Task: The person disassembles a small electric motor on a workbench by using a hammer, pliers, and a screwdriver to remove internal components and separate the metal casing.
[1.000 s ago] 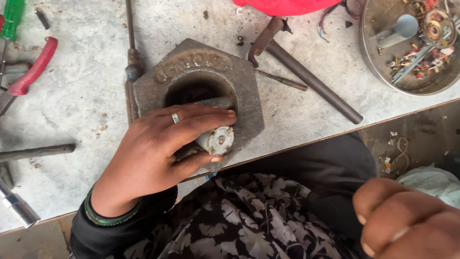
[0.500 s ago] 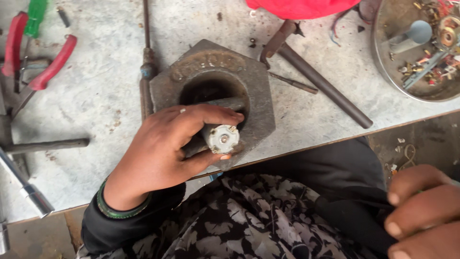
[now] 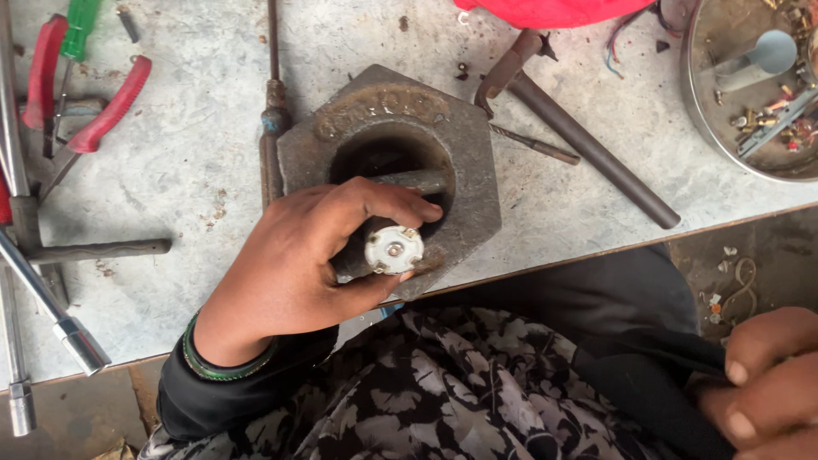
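Left hand (image 3: 298,264) is curled around a small cylindrical part with a round white end cap (image 3: 394,249), thumb underneath and fingers wrapped over the top, so it's properly gripped, not just touched. The cap end faces up at the camera, and there's a little metal centre and a couple of brassy tabs on it. The part sits right on the near rim of a heavy hexagonal metal block (image 3: 400,162) with a big round hole in the middle, at about 5 o'clock of that hole. A grey bar (image 3: 417,181) lies across the hole just above the fingertips.

Right hand (image 3: 767,383) is way off at 4 o'clock of the block, down by the person's lap, fingers curled in loosely against dark cloth. Can't really tell if it's pinching the fabric or just resting there.

The block sits on a scuffed grey surface (image 3: 187,179). At 10 o'clock of it there's a pair of red-handled pliers (image 3: 94,111) and a green-handled screwdriver (image 3: 81,30). A socket wrench (image 3: 51,315) lies at about 8 o'clock near the edge. At 2 o'clock a long dark metal rod (image 3: 588,149) runs diagonally, and further out that way is a round metal tray (image 3: 699,94) full of small bits. Red cloth (image 3: 545,10) pokes in at 12 o'clock.
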